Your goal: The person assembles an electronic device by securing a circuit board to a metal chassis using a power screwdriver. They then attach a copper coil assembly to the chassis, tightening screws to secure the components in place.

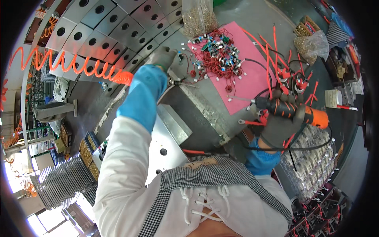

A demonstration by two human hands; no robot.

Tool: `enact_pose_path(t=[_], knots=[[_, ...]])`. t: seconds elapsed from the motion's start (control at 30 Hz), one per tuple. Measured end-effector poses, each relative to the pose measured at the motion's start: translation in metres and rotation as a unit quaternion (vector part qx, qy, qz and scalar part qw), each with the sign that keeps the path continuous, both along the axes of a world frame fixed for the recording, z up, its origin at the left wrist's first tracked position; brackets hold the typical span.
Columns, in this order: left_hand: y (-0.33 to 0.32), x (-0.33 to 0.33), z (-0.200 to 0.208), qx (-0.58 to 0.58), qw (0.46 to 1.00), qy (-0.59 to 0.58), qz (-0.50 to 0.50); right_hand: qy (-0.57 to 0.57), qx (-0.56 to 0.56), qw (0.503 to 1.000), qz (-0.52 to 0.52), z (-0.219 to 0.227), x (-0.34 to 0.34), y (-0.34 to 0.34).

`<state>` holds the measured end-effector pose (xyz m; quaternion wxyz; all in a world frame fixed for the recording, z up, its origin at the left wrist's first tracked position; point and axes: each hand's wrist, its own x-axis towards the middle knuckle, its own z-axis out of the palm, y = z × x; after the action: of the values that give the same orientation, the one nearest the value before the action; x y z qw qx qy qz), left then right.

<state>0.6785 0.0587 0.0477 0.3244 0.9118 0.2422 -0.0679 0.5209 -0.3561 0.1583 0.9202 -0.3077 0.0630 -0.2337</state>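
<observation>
My right hand (pixel 279 128), in a dark glove, is wrapped round an orange and black electric screwdriver (pixel 282 108). Its thin bit points left over the pink sheet (pixel 246 94). My left hand (pixel 162 58), gloved in grey with a blue sleeve cover, is beside the rows of metal boxes. Its fingers look curled, and what they hold, if anything, is hidden. A pair of pliers (pixel 172 81) lies just below that wrist. On the sheet is a heap of small circuit boards with red wires (pixel 219 55); one small board (pixel 181 56) lies nearer my left hand.
Silver metal boxes (pixel 92 40) with round holes fill the upper left. An orange coiled hose (pixel 90 68) hangs across them. Bags of small brass-coloured parts (pixel 199 19) stand at the back. Red cables (pixel 272 59) and white plastic parts (pixel 312 162) are on the right.
</observation>
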Motion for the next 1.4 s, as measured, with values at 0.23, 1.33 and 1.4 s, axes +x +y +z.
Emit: enact_pose_path(t=[0.23, 1.33, 1.4], knots=[[-0.040, 0.043, -0.065, 0.130, 0.986, 0.102, 0.030, 0.029, 0.002, 0.999, -0.043, -0.003, -0.014, -0.021], [0.084, -0.300, 0.152, -0.019, 0.900, -0.163, -0.404, -0.101, -0.010, 0.987, 0.124, 0.042, -0.123, 0.000], [0.075, -0.326, 0.114, 0.047, 0.908, -0.085, -0.408, -0.108, -0.004, 0.985, 0.131, 0.047, -0.130, 0.021]])
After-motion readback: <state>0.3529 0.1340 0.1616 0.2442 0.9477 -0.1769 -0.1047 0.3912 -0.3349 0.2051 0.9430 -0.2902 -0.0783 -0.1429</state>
